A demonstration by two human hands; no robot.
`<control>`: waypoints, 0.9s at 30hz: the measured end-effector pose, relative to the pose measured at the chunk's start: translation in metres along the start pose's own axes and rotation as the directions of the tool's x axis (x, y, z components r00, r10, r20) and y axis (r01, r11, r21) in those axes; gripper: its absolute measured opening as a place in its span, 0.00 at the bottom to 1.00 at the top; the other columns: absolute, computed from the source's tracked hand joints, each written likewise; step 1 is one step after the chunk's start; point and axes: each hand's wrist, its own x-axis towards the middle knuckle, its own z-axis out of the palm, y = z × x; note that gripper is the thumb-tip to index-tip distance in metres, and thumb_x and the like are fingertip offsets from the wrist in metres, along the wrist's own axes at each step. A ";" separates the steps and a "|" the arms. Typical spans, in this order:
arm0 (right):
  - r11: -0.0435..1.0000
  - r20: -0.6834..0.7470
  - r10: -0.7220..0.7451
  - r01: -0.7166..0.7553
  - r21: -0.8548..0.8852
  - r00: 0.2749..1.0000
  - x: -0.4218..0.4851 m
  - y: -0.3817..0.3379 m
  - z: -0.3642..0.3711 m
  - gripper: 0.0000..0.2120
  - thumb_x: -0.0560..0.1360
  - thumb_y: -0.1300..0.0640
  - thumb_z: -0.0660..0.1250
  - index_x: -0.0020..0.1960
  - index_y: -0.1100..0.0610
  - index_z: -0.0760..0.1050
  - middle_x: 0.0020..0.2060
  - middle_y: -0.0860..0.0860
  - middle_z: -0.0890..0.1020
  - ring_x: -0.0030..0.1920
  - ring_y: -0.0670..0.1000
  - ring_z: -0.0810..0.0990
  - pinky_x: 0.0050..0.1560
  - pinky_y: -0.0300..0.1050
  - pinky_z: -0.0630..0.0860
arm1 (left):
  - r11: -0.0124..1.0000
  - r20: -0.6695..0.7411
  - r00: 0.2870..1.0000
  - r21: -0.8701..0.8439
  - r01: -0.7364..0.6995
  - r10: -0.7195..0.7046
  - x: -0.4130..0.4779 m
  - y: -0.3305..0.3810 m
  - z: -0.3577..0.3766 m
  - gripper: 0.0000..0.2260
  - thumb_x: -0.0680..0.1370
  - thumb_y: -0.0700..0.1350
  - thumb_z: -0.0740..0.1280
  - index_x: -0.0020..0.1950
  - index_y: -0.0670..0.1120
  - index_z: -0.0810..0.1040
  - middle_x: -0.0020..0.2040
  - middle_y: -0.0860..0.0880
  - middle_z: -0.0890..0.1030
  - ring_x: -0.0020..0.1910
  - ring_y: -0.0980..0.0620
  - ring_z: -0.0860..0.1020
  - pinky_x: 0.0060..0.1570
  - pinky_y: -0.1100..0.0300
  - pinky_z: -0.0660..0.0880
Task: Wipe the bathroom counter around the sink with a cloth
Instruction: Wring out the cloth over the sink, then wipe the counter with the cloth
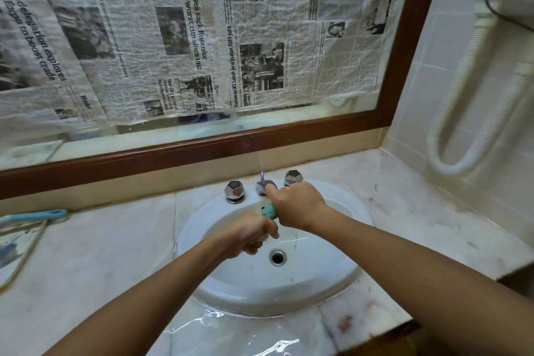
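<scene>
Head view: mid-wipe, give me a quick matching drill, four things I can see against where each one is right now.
Things:
1. cloth
2. drain
3. blue handle
4. puddle

Places:
A. far left on the counter
B. gripped by left hand and right hand
C. on the counter in front of the sink
D. bottom of the sink

Pairs: 1-B, 2-D, 3-A, 4-C.
</scene>
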 end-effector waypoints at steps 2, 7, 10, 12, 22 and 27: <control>0.992 0.111 0.098 -0.106 0.073 0.989 -0.004 0.000 -0.010 0.21 0.69 0.62 0.65 0.61 0.58 0.66 0.43 0.57 0.80 0.37 0.59 0.77 0.29 0.44 0.62 | 0.965 -0.114 0.987 0.249 -0.080 0.112 0.002 0.002 0.000 0.07 0.69 0.41 0.70 0.40 0.45 0.72 0.28 0.48 0.70 0.25 0.52 0.66 0.26 0.61 0.63; 0.749 0.587 0.311 -0.573 0.333 0.747 -0.017 0.010 -0.008 0.14 0.66 0.54 0.75 0.41 0.56 0.70 0.34 0.52 0.76 0.30 0.51 0.74 0.30 0.41 0.68 | 0.564 -0.005 0.900 0.781 -0.269 0.436 0.004 -0.014 -0.002 0.14 0.74 0.58 0.65 0.56 0.54 0.75 0.52 0.53 0.79 0.50 0.51 0.77 0.48 0.55 0.72; 0.333 0.786 0.143 -0.777 0.535 0.602 -0.039 0.023 -0.004 0.17 0.63 0.54 0.79 0.41 0.61 0.76 0.28 0.54 0.73 0.23 0.50 0.68 0.25 0.39 0.65 | 0.222 0.085 0.695 0.914 -0.339 0.714 0.016 -0.034 -0.003 0.17 0.76 0.57 0.61 0.63 0.54 0.76 0.56 0.53 0.78 0.55 0.48 0.77 0.51 0.51 0.70; 0.075 0.826 0.006 -0.824 0.562 0.564 -0.061 0.028 -0.003 0.17 0.65 0.55 0.79 0.47 0.63 0.77 0.29 0.54 0.74 0.23 0.50 0.69 0.25 0.39 0.67 | 0.113 0.150 0.513 0.888 -0.446 0.845 0.024 -0.047 -0.001 0.15 0.74 0.53 0.65 0.58 0.52 0.80 0.51 0.52 0.81 0.48 0.47 0.80 0.43 0.51 0.74; -0.867 0.683 -0.310 -0.491 0.082 0.662 -0.168 0.055 0.040 0.22 0.71 0.69 0.67 0.65 0.70 0.72 0.54 0.71 0.78 0.49 0.67 0.82 0.41 0.58 0.82 | 0.034 0.051 0.130 0.812 -0.583 0.990 0.044 -0.069 0.070 0.13 0.75 0.41 0.70 0.59 0.50 0.82 0.56 0.46 0.83 0.49 0.45 0.79 0.44 0.53 0.72; -0.905 0.737 -0.148 -0.390 0.167 0.659 -0.218 0.106 0.064 0.30 0.63 0.71 0.73 0.65 0.66 0.74 0.60 0.67 0.78 0.49 0.63 0.83 0.45 0.55 0.82 | 0.177 0.111 0.380 0.743 -0.645 0.918 0.079 -0.070 0.144 0.14 0.74 0.45 0.69 0.58 0.50 0.83 0.61 0.48 0.81 0.52 0.46 0.80 0.49 0.54 0.72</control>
